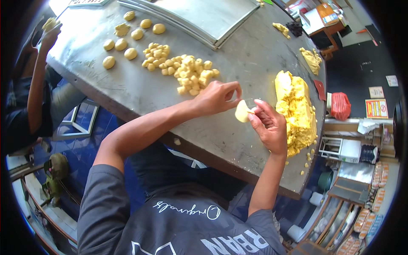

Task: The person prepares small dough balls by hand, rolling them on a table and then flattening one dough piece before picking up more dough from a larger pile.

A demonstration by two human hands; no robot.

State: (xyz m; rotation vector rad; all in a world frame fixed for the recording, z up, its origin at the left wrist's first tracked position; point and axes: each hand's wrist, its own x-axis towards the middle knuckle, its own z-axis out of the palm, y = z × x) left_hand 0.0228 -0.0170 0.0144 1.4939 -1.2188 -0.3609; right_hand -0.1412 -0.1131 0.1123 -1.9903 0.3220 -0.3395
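Observation:
A flattened, pale yellow piece of dough (242,111) is pinched between the thumb and fingers of my right hand (270,127), above the metal table. Close to its upper left edge is my left hand (217,97), with index finger and thumb curled together; whether anything sits between their tips is hidden. Just beyond my left hand lies a heap of small yellow dough balls (193,72). Farther left, several larger round dough balls (130,53) rest apart from each other. To the right of my right hand stands a big, crumbly yellow block of dough (295,111).
The grey metal table (246,55) carries a metal tray (204,15) at its far side. A smaller dough lump (311,60) lies near the right edge beside a red scraper-like piece (320,90). At the left, another person's hand (50,37) holds some dough.

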